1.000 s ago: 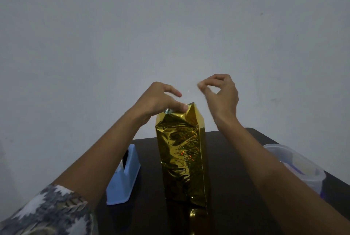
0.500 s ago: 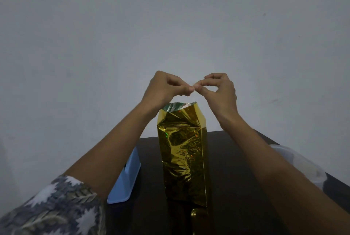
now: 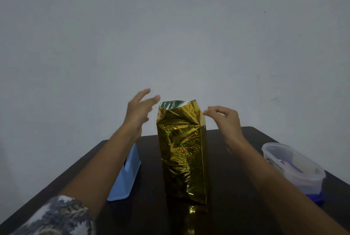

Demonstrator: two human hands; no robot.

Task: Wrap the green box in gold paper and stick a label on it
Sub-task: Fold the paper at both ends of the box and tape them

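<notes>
Left hand point(image 3: 139, 110) is open, fingers spread and motion-blurred, gripping nothing. Right hand point(image 3: 226, 119) has its fingers curled, with thumb and forefinger tips drawn together. Nothing shows between them, though a clear strip would not register at this light. The gold paper point(image 3: 181, 151) stands upright as a tall sleeve at the middle of the dark table point(image 3: 223, 168), long axis vertical. The green box is hidden inside it, apart from a hint of green in the unsealed top mouth point(image 3: 177, 103). That mouth lies directly between the two hands: the left fingertips sit just beside its upper left corner, slightly above the rim, and the right fingertips just beside its upper right corner, slightly below the rim. Contact on either side cannot be confirmed, and neither hand is clearly nearer. Assessment: sides wrapped, top end open, no label seen. Closing calls for both hands to press the standing edges inward and down across the vertical axis. A blue tape dispenser point(image 3: 125, 178) lies left of the sleeve under the left forearm, and a clear plastic tub point(image 3: 295, 166) sits well apart at right.
</notes>
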